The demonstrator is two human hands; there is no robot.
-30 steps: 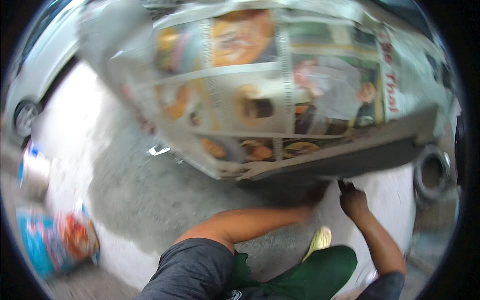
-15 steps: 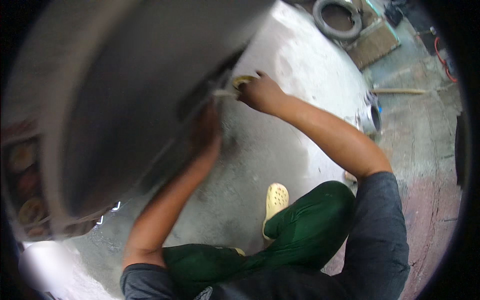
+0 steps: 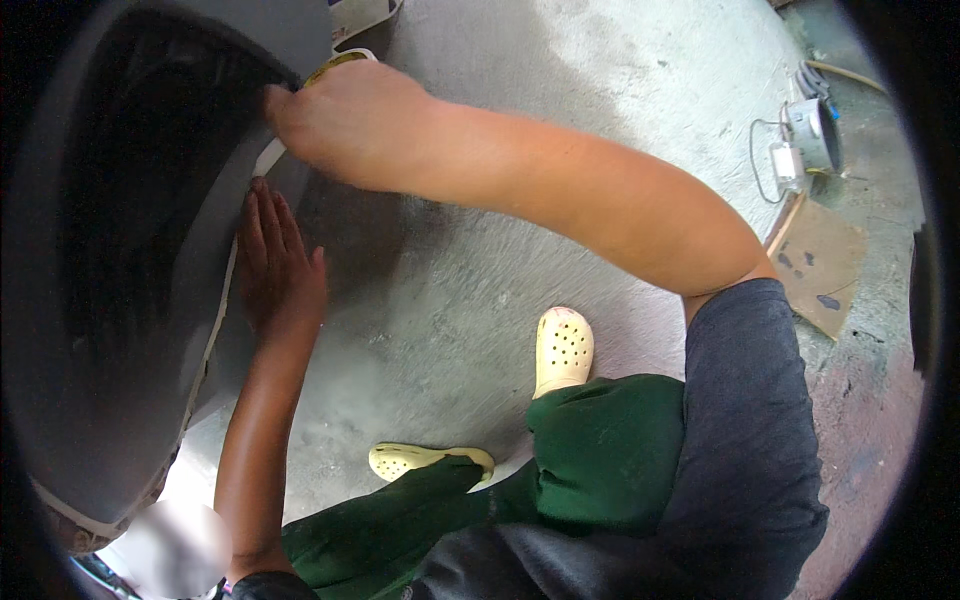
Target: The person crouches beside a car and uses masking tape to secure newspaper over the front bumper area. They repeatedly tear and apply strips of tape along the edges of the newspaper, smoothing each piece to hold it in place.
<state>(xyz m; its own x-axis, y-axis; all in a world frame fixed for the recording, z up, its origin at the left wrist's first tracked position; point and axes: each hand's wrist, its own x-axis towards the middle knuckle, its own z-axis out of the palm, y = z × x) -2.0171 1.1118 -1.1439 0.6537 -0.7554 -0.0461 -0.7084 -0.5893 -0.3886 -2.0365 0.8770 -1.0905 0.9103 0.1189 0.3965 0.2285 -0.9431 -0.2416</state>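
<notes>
A dark grey vehicle body panel [image 3: 110,300] fills the left side, its lower edge curving down toward me. Along that edge runs a pale strip of masking tape [image 3: 269,158]. My left hand [image 3: 278,262] lies against the edge, fingers stretched out, the fingertips at the strip. Further along, at the upper left, my right hand [image 3: 345,125] is closed around a tape roll [image 3: 342,63] with a yellowish core. Most of the roll is hidden behind that hand. Between the two hands the strip stretches along the panel.
Grey concrete floor [image 3: 430,330] lies under me, with my feet in cream clogs [image 3: 565,345]. At the right are a grey cylindrical can [image 3: 815,135], a white box with a cable [image 3: 787,162], a stained flat board [image 3: 820,260] and a thin stick [image 3: 848,73].
The view has shifted along the panel. My right hand is now further left and up with the roll. My left hand now lies flat along the panel's edge.
</notes>
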